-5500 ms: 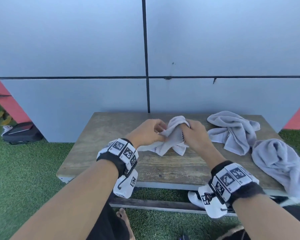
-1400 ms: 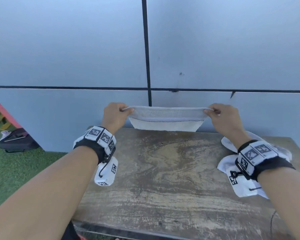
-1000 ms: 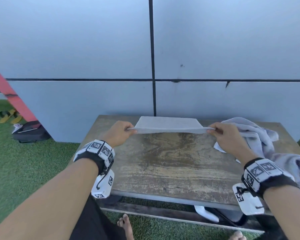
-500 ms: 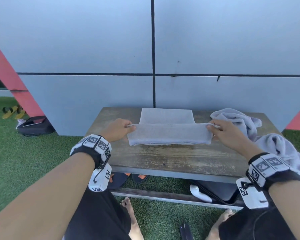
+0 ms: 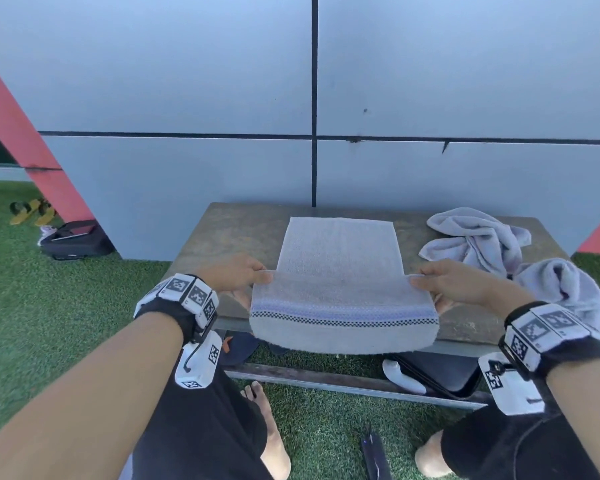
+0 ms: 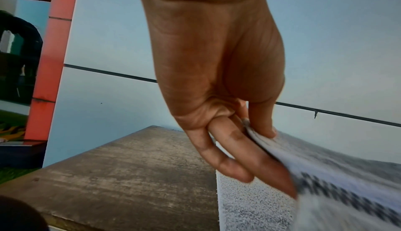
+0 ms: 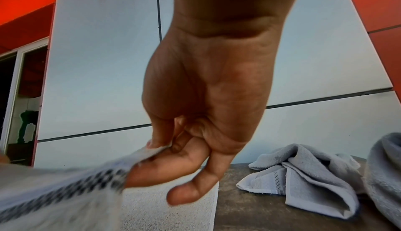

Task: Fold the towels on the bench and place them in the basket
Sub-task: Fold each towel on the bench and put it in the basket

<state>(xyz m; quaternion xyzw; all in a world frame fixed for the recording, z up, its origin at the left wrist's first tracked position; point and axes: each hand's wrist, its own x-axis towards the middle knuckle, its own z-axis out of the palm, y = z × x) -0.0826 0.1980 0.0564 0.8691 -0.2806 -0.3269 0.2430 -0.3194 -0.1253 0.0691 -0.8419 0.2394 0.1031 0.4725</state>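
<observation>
head view: the pale grey towel with a checked border (image 5: pixel 340 268) lies flat on the weathered wooden bench (image 5: pixel 232 233), its near end lifted off by the left hand (image 5: pixel 234 277) and right hand (image 5: pixel 454 280); half a second ago it was a narrower band. two crumpled grey towels (image 5: pixel 478 237) lie far right.

left wrist view: thumb and fingers (image 6: pixel 236 150) pinch the towel's corner.

right wrist view: the same pinch.

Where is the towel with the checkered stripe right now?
In the head view the striped towel lies mid-bench, its near end pinched by the left hand and right hand, left of two crumpled towels.
</observation>
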